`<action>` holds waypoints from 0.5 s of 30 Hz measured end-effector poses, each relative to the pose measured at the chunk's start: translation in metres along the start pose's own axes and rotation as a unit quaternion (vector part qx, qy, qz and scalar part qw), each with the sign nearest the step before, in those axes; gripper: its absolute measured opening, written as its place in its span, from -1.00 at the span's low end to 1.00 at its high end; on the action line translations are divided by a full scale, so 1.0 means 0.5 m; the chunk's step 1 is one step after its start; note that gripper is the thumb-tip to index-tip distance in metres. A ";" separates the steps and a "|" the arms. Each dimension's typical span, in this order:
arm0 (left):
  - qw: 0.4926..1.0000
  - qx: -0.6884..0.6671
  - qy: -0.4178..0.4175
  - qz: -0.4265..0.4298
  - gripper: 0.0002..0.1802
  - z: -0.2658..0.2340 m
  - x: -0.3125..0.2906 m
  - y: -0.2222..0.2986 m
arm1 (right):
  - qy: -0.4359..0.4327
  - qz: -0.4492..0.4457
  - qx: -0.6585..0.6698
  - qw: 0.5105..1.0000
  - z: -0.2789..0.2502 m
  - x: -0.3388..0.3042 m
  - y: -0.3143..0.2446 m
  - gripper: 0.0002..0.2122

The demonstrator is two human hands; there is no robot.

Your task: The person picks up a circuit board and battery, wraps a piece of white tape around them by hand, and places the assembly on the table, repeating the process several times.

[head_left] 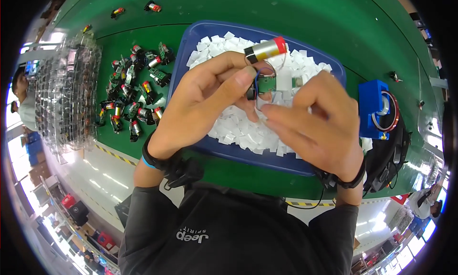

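Note:
My left hand (210, 96) is closed on a small green circuit board (266, 84), with the thumb pressing a round black part at its edge. Thin wires (258, 82) run off the board, and a cylindrical battery (265, 50), silver-yellow with a red and a black end, sticks up beyond the fingers. My right hand (319, 124) has its fingertips pinched together beside the lower end of the wires; what they grip is too small to tell. A white rectangular piece (285, 79) shows beside the board; I cannot tell whether it touches it. Both hands are above a blue tray (210, 148).
Many small white pieces (238, 132) fill the tray. Left of it lies a pile of circuit boards with batteries (129, 86), then stacked clear plastic trays (67, 96). A blue tape dispenser (369, 110) and a black bag (393, 155) are at right on the green table (305, 10).

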State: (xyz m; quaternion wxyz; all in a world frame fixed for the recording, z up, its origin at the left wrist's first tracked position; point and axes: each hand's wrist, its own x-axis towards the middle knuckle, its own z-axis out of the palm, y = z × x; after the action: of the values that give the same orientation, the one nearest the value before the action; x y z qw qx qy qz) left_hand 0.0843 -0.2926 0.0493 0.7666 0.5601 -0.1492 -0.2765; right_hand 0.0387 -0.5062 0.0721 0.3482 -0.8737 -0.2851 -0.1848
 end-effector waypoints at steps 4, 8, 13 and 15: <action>0.998 0.064 -0.001 -0.018 -0.61 -0.008 0.004 -0.007 | -0.039 -0.003 -0.069 0.997 -0.008 0.004 -0.006 -0.80; 0.995 0.099 -0.016 0.014 -0.63 -0.006 -0.003 -0.010 | 0.032 0.114 0.002 0.993 -0.002 0.004 0.007 -0.84; 0.995 0.094 -0.016 0.019 -0.69 0.001 -0.005 -0.020 | 0.004 0.242 0.116 0.963 0.009 -0.001 0.008 -0.87; 0.995 0.097 -0.018 0.001 -0.69 0.000 -0.004 -0.022 | -0.009 0.272 0.137 0.953 0.009 -0.003 0.009 -0.88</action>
State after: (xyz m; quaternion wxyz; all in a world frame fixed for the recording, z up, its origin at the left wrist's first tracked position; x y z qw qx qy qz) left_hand 0.0798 -0.2936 0.0391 0.7059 0.6268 -0.1901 -0.2697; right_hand 0.0408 -0.5062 0.0659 0.4986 -0.8639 -0.0625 -0.0344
